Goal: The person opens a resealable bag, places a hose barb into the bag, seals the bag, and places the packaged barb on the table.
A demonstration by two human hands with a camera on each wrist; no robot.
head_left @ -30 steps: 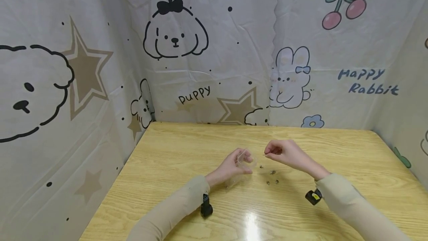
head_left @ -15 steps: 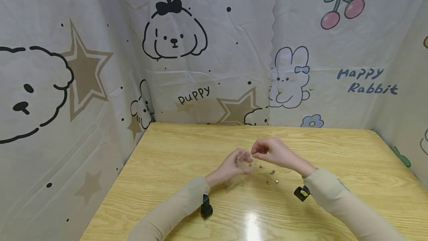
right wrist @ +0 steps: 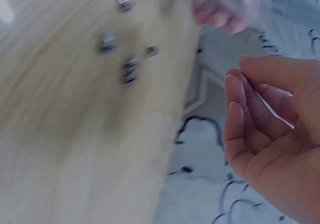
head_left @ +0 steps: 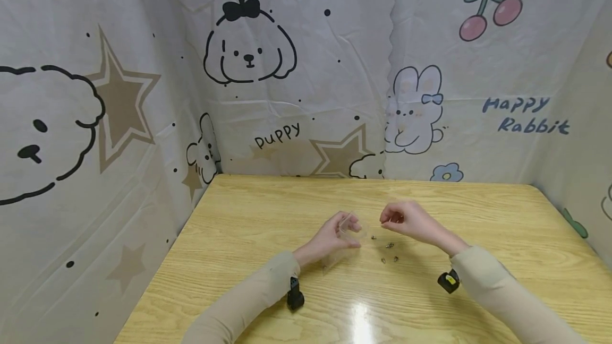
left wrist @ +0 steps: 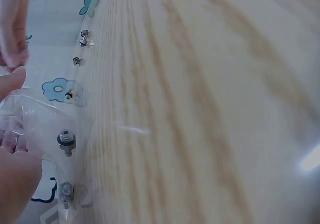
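Note:
In the head view my left hand [head_left: 332, 235] holds a clear plastic bag [head_left: 353, 227], its mouth spread by the fingers and thumb. Through the film in the left wrist view, a threaded metal fitting [left wrist: 66, 142] shows, with another fitting [left wrist: 66, 193] lower down. My right hand [head_left: 413, 224] hovers right of the bag, apart from it. Its fingers are loosely curled and the thumb [right wrist: 275, 70] lies near the index fingertip; nothing shows between them. Below and between both hands, several small metal fittings [head_left: 389, 246] lie loose on the table.
The wooden table [head_left: 268, 200] spans the space under both arms. A patterned white cloth [head_left: 296, 68] hangs behind it and along both sides. Black wrist cameras hang under the left sleeve [head_left: 282, 269] and right sleeve [head_left: 483, 272].
My right hand moved left to the bag's mouth, where a small piece appeared inside, then drew back right with nothing visible in its fingers. The left hand and bag stayed nearly still.

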